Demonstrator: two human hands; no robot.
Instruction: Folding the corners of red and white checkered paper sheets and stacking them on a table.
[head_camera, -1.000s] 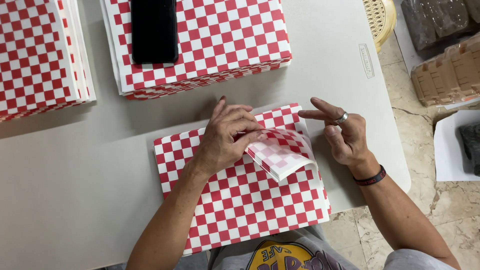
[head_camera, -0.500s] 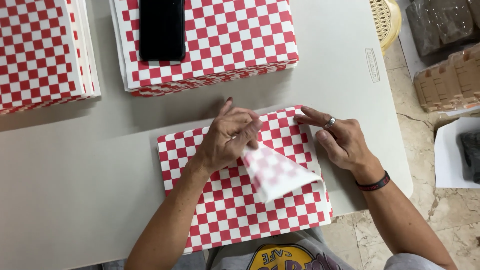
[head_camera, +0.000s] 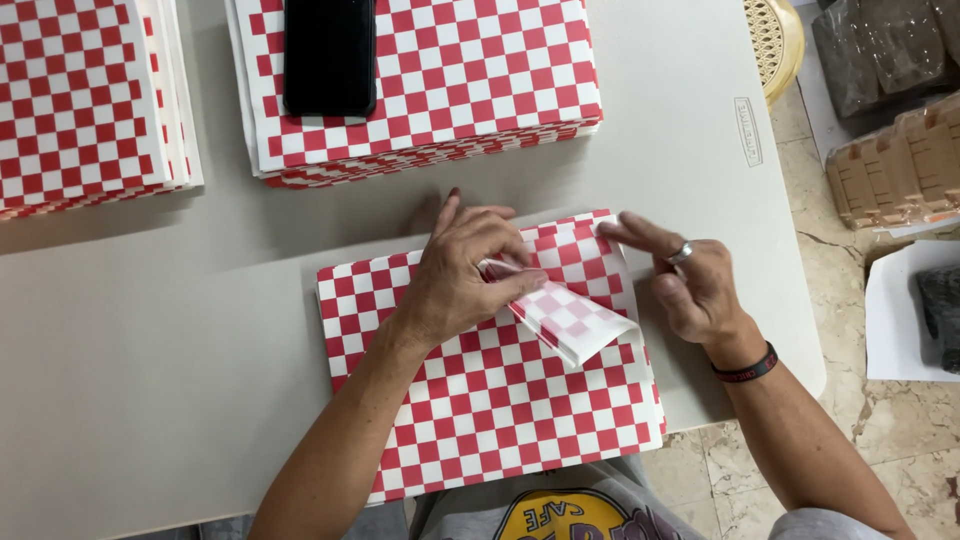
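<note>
A sheet of red and white checked paper (head_camera: 480, 400) is laid on the grey table (head_camera: 150, 350), at the near edge, in front of the person. Compared with a second ago, the far right corner of this sheet has been rolled further over; it is now a flattened cone (head_camera: 572, 318) lying on the sheet, where before only a loose curl was lifted. The fold is therefore judged to be nearly formed. The left hand (head_camera: 465, 275) is pressed on the cone, with its fingers closed over the paper edge. The right hand (head_camera: 690, 285) is kept apart, just right of the sheet, fingers spread, and nothing is held by it. Beyond the sheet, two stacks of the same paper (head_camera: 450, 100) are seen, and a black phone (head_camera: 330, 55) is placed on one. Right of the table, brown trays (head_camera: 890, 170) stand on the floor; their contents cannot be told.
</note>
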